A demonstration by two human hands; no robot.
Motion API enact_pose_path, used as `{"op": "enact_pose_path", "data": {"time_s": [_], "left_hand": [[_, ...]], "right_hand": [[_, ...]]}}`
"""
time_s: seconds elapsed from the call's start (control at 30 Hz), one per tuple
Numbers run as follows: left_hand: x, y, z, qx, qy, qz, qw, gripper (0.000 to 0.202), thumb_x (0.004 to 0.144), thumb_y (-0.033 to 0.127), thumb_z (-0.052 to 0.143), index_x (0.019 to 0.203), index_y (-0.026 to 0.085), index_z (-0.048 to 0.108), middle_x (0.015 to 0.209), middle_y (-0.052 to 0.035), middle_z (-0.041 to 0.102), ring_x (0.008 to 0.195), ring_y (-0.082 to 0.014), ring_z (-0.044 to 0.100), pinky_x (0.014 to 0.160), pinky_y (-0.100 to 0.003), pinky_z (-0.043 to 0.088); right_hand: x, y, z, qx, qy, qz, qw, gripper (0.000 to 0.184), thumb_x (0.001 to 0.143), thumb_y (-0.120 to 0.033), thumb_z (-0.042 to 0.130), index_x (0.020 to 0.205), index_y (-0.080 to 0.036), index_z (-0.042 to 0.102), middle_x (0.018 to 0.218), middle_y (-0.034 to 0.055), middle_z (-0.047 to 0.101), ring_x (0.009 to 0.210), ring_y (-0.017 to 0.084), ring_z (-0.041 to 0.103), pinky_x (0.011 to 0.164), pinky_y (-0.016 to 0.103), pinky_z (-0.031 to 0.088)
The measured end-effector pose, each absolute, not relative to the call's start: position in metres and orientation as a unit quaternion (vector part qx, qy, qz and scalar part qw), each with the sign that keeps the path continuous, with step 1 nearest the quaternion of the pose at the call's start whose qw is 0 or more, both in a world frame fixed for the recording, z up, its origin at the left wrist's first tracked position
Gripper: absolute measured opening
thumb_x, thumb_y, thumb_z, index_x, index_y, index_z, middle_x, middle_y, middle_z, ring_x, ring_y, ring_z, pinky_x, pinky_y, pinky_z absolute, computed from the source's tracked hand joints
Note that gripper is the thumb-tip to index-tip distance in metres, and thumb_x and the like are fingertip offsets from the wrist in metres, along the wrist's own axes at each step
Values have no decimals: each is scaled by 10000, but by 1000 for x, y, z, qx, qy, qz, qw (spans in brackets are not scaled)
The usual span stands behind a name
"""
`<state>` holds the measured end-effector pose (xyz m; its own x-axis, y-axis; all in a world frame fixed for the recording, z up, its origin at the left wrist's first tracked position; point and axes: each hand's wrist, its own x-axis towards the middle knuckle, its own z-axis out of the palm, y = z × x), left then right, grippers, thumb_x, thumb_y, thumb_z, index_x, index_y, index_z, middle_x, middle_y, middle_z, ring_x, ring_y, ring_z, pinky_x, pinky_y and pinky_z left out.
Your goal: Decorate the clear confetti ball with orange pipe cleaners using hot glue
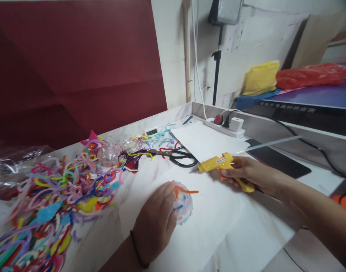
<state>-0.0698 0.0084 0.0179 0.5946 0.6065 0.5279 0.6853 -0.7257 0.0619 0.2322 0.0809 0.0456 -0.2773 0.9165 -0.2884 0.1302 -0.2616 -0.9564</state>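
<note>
My left hand, with a black band at the wrist, is closed round the side of a clear decorated ball on the white paper. An orange pipe cleaner sticks out from the ball's top, by my fingertips, and small blue and red bits show on it. Gripped in my right hand is a yellow hot glue gun, its nozzle pointing left, above the paper and apart from the ball. A clear glue stick runs out behind it. Black-handled scissors lie just beyond the paper.
Many coloured pipe cleaners spread over the left side. Other clear balls and a small digital display sit behind. Toward the back right are another white sheet, a power strip, a dark flat slab and a black cable.
</note>
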Motion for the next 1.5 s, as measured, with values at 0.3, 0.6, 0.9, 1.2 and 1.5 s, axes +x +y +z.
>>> {"op": "enact_pose_path", "data": {"time_s": [0.3,0.6,0.9,1.2,1.5], "left_hand": [[-70,7,19,-891,-363,-263,71,406,886,109,447,1291,97,426,1374,-182,518,1332,-262,430,1085,-447,427],[-69,6,17,-888,-365,-266,88,408,888,108,444,1295,85,433,1365,-182,525,1327,-253,439,1086,-427,427],[-69,8,16,-887,-367,-262,99,387,894,111,424,1280,90,447,1345,-181,547,1310,-253,462,1057,-436,460],[-68,9,18,-886,-358,-272,114,375,887,100,428,1259,68,468,1320,-192,565,1301,-250,475,1058,-420,463],[-65,10,20,-881,-354,-283,137,359,889,78,404,1240,81,479,1261,-177,611,1257,-239,526,1025,-408,500]], "right_hand": [[238,83,43,-682,-689,103,221,250,790,-436,608,733,-193,608,663,85,603,576,227,573,508,316,341],[173,33,38,-440,-812,190,334,209,900,-281,517,1014,-179,660,938,88,698,826,203,652,733,335,516],[134,19,31,-392,-842,64,365,245,916,-103,437,783,-159,635,682,40,590,627,161,551,555,253,408],[124,9,29,-370,-854,-95,353,254,893,-41,424,757,-142,612,631,40,557,581,187,476,478,289,343],[110,-3,34,-386,-847,-145,335,246,753,45,445,751,-130,618,663,64,582,596,217,501,434,307,382]]}}
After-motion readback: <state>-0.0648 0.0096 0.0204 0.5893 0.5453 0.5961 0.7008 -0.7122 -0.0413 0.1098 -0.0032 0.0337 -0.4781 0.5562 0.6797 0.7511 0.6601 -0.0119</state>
